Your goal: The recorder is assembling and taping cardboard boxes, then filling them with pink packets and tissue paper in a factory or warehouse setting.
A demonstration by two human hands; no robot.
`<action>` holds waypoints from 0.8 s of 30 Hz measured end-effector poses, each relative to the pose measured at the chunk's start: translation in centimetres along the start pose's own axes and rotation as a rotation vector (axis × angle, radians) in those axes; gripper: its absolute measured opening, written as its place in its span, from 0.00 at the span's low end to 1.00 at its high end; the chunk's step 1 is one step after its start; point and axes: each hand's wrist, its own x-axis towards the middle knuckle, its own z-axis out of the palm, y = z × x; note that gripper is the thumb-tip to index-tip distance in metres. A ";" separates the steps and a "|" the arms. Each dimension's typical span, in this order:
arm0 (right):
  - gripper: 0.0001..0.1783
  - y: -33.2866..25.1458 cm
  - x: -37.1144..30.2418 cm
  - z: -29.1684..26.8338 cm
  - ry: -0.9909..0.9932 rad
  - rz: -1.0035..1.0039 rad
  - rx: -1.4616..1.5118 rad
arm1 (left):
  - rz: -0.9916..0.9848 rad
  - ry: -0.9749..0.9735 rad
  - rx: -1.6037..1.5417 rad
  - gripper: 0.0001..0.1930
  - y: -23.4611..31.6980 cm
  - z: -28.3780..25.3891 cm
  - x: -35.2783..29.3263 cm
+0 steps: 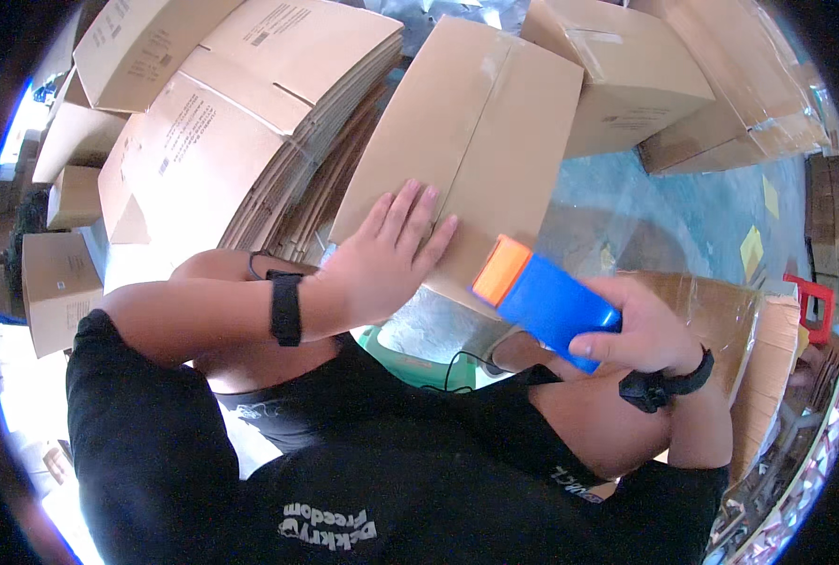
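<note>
- Two hands are seen at work on one cardboard box [471, 141], which sits at about 12 o'clock from the body, just above the knees, flaps closed with the centre seam running away from the person.
- Left hand [386, 254] is laid flat on the near end of the box top, fingers spread and pressed down, nothing pinched; a black wristband [285, 308] is worn on that wrist.
- Right hand [641, 330] is wrapped tight around a blue tape dispenser [551, 301], its orange end [500, 268] pointed at the near edge of the box, at roughly 1 o'clock from the chest.
- Dispenser nose is held just beside or touching the box's near edge; contact cannot be told for sure.
- Judged done: box is erected, flaps are folded shut and held down.
- Judged left: no tape strip is made out along the seam, so sealing seems barely begun or only at its start; tape may be clear, so this is uncertain.
- Flat box blanks [250, 104] are stacked at 10 to 11 o'clock, so more boxes appear not yet made up.
- Made-up boxes [617, 75] are piled at 1 to 2 o'clock, a few more [61, 282] at 9 o'clock.
- A red object [813, 303] is seen at 3 o'clock, kind not clear.
</note>
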 end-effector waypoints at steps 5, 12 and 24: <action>0.29 0.2 -1.2 2.5 -0.149 -0.317 -0.494 | -0.300 -0.311 -0.769 0.26 -1.9 -9.3 -0.8; 0.32 0.1 -0.8 3.4 -0.193 -0.444 -0.490 | -0.176 -0.355 -1.745 0.22 -1.8 -7.8 -1.2; 0.30 0.6 -0.9 2.6 -0.292 -0.201 -0.456 | -0.335 -0.542 -2.279 0.13 -0.3 -4.0 -2.3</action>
